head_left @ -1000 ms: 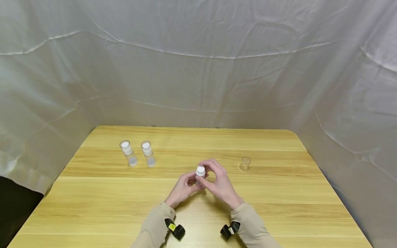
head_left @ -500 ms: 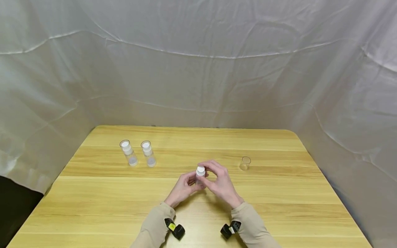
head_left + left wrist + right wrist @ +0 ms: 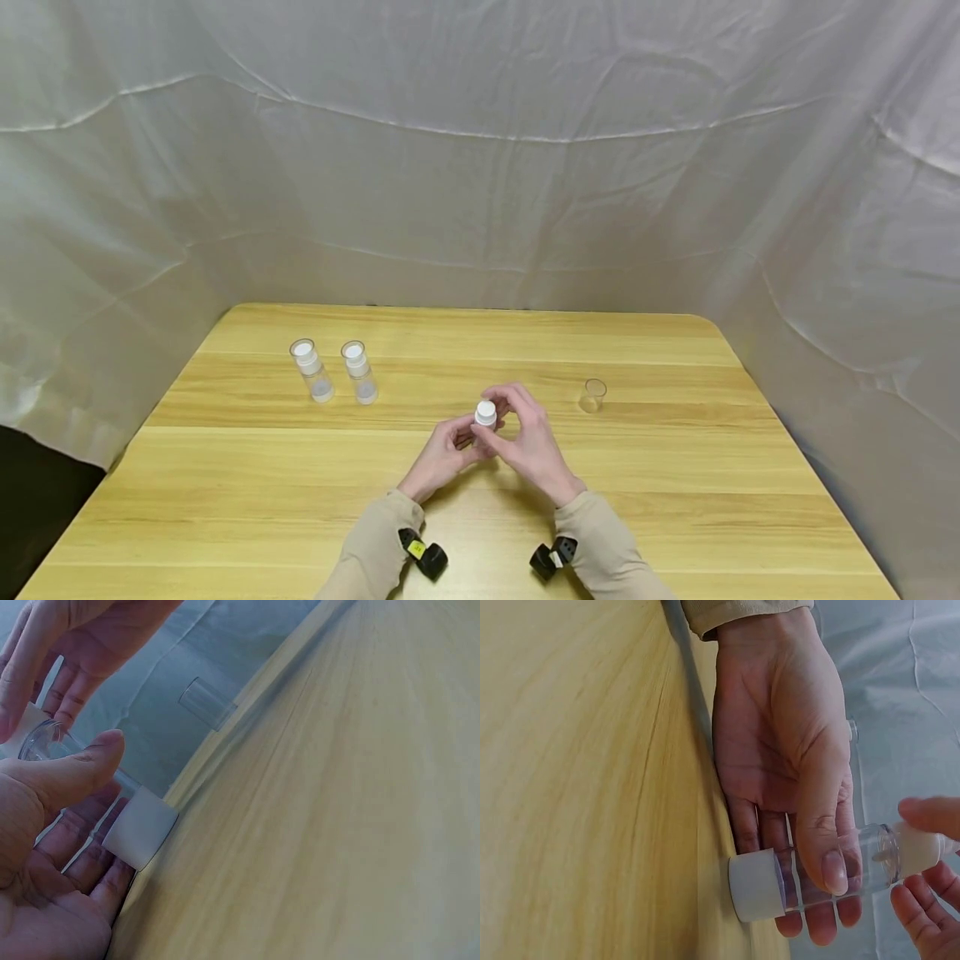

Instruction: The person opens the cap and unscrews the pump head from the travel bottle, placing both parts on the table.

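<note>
Clear, plastic-looking cylindrical bottle (image 3: 870, 859), white-based and white-topped, stands upright on the yellow wooden table (image 3: 675, 467), long axis vertical, top skyward. From eight o'clock the left hand (image 3: 441, 460) grips its body; from four, the right hand (image 3: 534, 446) pinches its top.

OK, I'm getting the bottle (image 3: 871, 859) on the feed: clear glossy plastic, w/ smooth white plastic base (image 3: 756, 886), approx. matt. Cup (image 3: 592, 397) looks like thin see-thru plastic, shiny. Tabletop (image 3: 712, 458)'s smooth wood-grain, slight sheen. Backdrop (image 3: 480, 183): silvery cloth, satiny, creased. Sleeves (image 3: 603, 542): beige cloth, matt.
</note>
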{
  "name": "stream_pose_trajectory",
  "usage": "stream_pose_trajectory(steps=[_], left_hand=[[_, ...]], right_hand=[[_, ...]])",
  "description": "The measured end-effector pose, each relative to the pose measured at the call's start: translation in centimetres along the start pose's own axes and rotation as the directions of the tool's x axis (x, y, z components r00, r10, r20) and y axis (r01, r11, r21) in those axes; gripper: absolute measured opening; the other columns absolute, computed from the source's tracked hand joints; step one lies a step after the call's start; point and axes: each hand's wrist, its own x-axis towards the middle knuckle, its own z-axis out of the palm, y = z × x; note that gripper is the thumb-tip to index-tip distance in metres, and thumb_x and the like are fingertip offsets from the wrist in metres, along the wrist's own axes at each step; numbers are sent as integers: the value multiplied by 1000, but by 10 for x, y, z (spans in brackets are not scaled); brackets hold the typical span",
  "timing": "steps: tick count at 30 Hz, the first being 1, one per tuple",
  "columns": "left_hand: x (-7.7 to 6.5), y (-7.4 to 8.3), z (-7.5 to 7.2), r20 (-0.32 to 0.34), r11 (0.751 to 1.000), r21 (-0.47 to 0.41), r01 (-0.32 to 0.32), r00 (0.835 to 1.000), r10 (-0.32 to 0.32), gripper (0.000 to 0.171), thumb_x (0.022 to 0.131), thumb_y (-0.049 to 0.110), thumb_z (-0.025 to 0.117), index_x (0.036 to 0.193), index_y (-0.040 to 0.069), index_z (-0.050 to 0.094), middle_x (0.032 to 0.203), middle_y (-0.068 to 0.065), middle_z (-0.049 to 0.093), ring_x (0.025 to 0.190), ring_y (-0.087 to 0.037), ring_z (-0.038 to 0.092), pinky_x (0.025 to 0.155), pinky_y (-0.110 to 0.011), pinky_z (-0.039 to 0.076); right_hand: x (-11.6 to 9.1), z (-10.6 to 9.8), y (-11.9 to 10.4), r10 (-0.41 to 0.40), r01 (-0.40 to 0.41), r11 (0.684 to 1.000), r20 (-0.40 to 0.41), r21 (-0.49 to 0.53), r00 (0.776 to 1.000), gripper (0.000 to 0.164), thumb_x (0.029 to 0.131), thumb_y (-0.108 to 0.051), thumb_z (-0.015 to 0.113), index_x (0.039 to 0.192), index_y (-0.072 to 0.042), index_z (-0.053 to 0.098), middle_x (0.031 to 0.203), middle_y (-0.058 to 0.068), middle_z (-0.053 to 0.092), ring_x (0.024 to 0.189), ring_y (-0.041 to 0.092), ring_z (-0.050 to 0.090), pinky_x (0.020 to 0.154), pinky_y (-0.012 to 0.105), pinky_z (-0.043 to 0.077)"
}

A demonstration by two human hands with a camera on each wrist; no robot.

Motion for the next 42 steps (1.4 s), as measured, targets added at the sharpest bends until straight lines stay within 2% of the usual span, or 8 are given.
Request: stream_pose_trajectory(steps=[5,13,18,21,26,32,37,42], left_hand=[[0,-1,0,-2,1000,9,-2,1000,2,49,90,7,72,137,4,59,137,-16,65,132,-33,57,117,-44,43],[1,-3,0,1,999,22,-26,1000,26,47,91,3,68,137,-1,58,137,-19,63,133,-35,56,119,-50,40],[0,-1,0,-8,1000,7,-5,1000,5,48,90,7,72,136,3,60,138,-16,64,134,-34,56,118,-46,42],[-1,0,0,-7,1000,7,6,1000,-6,48,90,9,73,136,4,61,139,-15,64,133,-33,56,116,-43,45],[0,-1,0,-4,1000,21,-10,1000,10,49,91,10,72,137,3,59,138,-17,64,132,-34,58,116,-42,45],[1,-3,-1,6,998,36,-43,999,43,46,92,3,67,137,-1,57,137,-21,63,132,-36,57,118,-44,42],[0,-1,0,-3,1000,15,-5,1000,5,48,91,9,71,137,3,59,139,-17,63,133,-35,56,117,-45,43],[-1,0,0,-7,1000,18,-2,1000,2,49,91,10,72,137,3,59,138,-17,64,132,-34,57,118,-50,41]], right_hand=[[1,-1,-1,-22,21,1000,21,4,1000,37,78,3,79,113,-3,66,105,11,69,92,22,66,81,35,61],[-1,0,-2,16,-16,1000,68,-1,998,47,80,-6,80,123,-5,63,119,12,67,109,27,65,100,44,54],[-1,2,-3,52,-52,999,23,-1,998,51,76,-7,85,122,-4,62,114,14,67,97,22,64,89,33,57],[0,2,-3,52,-52,999,8,11,999,46,76,-2,83,118,-4,64,110,12,67,93,21,65,86,29,58],[0,0,-2,19,-20,999,35,31,999,39,79,4,77,115,-3,65,110,12,68,99,26,67,90,33,60],[-2,1,-2,15,-16,1000,49,14,999,45,79,-2,79,122,-2,63,118,12,67,107,26,65,97,39,56],[-1,3,-3,29,-29,1000,-2,-8,1000,46,78,-2,82,120,-4,63,115,12,66,97,22,63,89,31,56],[0,2,-2,-12,12,1000,-5,-14,1000,38,78,1,79,113,-4,65,109,11,68,96,22,65,87,31,57]])
